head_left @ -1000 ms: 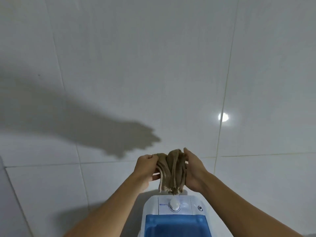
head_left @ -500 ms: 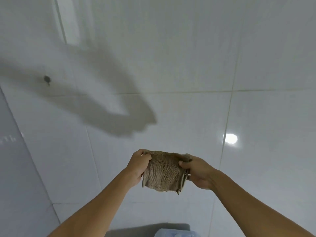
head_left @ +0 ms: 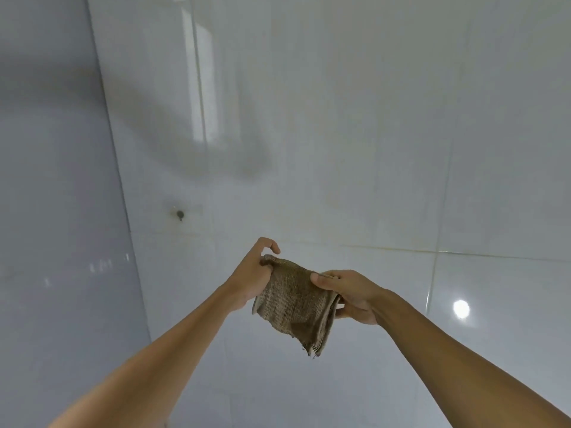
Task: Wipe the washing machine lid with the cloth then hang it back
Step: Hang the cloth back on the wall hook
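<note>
A brown woven cloth (head_left: 293,304) hangs folded between both hands in front of the tiled wall. My left hand (head_left: 255,273) pinches its upper left corner, with the index finger curled free above. My right hand (head_left: 349,293) grips the upper right edge, thumb on top. A frayed corner of the cloth dangles at the bottom. A small dark wall hook (head_left: 179,215) sits up and to the left of my left hand, apart from the cloth. The washing machine is out of view.
Glossy white wall tiles (head_left: 370,149) fill the view, with a corner to a side wall (head_left: 46,242) on the left. A lamp reflection (head_left: 461,308) shines on the tiles at the right.
The view has risen and swung left: the washing machine dropped out of sight and the hook came closer to centre. The bunched cloth has been spread and folded flat between both hands.
</note>
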